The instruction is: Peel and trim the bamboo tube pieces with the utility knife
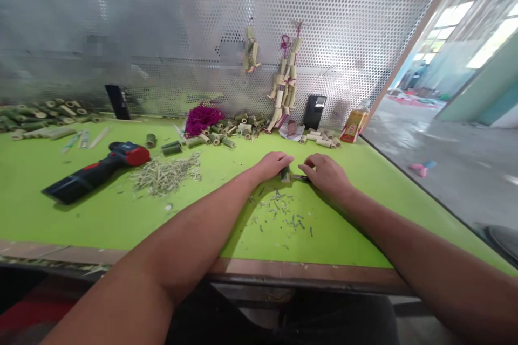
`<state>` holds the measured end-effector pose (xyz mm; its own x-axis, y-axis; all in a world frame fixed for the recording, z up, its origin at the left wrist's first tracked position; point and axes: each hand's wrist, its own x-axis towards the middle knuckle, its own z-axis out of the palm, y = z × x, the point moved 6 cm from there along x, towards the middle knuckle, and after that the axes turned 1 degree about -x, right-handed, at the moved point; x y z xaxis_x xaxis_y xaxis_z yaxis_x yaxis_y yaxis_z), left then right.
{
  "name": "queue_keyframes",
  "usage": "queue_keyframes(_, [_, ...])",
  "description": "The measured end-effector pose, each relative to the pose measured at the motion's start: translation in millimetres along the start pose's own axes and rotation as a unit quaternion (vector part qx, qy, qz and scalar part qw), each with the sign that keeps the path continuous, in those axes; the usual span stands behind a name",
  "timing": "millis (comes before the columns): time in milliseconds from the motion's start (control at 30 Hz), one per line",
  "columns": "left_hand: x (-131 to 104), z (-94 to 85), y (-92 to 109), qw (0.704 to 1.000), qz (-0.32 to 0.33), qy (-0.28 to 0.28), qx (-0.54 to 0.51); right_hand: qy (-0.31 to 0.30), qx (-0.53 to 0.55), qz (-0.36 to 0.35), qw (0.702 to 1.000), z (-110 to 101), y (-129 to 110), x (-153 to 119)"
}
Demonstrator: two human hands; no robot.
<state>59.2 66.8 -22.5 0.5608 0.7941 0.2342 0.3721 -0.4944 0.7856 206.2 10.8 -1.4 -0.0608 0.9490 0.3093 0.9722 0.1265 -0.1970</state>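
My left hand (272, 166) is closed on a short green bamboo piece (285, 174), whose pale cut end faces me just above the table. Close to its right, my right hand (328, 173) is closed around a thin tool with a narrow metal blade (298, 177). The blade points left and its tip is at the bamboo; whether it touches cannot be made out. Most of its handle is hidden by my fingers. Small dark green and pale shavings (283, 209) lie scattered on the green tabletop (343, 237) in front of my hands.
A black and red cordless drill (101, 167) lies at left beside a shavings heap (168, 173). Purple string (203, 120), bamboo pieces (226, 132), a dark phone (314, 112) and a bottle (354, 123) line the back. Bamboo figures (285, 78) hang on the perforated metal panel (182, 38).
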Motion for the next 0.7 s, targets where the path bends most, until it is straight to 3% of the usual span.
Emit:
queue_keyframes(133, [-1.5, 3.5, -1.6, 1.0, -0.014, -0.017, -0.02, 0.012, 0.052, 0.056, 0.997, -11.2, 34.5, 54.6])
queue_keyframes(233, [-2.7, 5.5, -3.5, 0.999, -0.026, -0.031, -0.03, 0.071, 0.047, 0.141, 0.986, -15.2, 78.3, 109.6])
queue_keyframes(400, [-3.9, 5.7, -4.4, 0.998, -0.021, -0.041, -0.035, 0.122, 0.06, 0.27, 0.953, 5.1, 130.6, 177.9])
queue_keyframes(533, [-4.8, 6.7, -7.6, 0.997, -0.031, -0.05, -0.055, 0.134, 0.111, 0.334, 0.926, 25.9, 138.5, 209.5])
queue_keyframes(700, [-5.2, 6.8, -8.6, 0.996, -0.03, -0.052, -0.071, 0.131, 0.128, 0.356, 0.916, 43.2, 130.5, 236.3])
